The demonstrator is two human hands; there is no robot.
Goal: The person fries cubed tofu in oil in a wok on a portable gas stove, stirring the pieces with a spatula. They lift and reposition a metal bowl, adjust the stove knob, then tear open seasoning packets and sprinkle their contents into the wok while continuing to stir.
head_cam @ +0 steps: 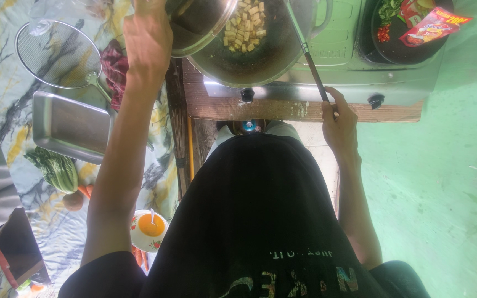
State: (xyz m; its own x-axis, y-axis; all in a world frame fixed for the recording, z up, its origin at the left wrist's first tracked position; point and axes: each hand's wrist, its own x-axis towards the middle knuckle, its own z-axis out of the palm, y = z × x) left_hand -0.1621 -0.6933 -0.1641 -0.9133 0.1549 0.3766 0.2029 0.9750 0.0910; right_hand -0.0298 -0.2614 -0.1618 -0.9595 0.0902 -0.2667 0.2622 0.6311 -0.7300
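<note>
Person stands at a two-burner steel stove (354,66) set on a wooden shelf (305,110), seen from above. Left hand (147,36) is up at the edge of a metal bowl (200,22), fingers curled over its rim, so closed on it; bowl is tipped toward the dark wok (260,49), its mouth facing in, prob. so contents drop straight into the pan rather than on the stove. Wok sits on the left burner w/ pale cubes (244,25), tofu-like, piled near the far side.

Right hand (338,118) is down by the stove's front edge, wrapped shut around the end of a long thin dark handle (310,55) that runs up into the wok. Holding it at the far end keeps the hand well away from the heat. What sort of head the tool has, can't tell; it's out of view.

On the right burner a second dark pan (398,33) holds greens, something red & a red snack-type packet (434,22).

Left of the stove, table (6,88) w/ a patterned cloth carries a round mesh strainer (56,52), a rectangular steel tray (70,127), a leafy green veg (56,168), and a small flowered bowl (149,229) of orange liquid w/ a spoon, all within arm's reach of the left side.
</note>
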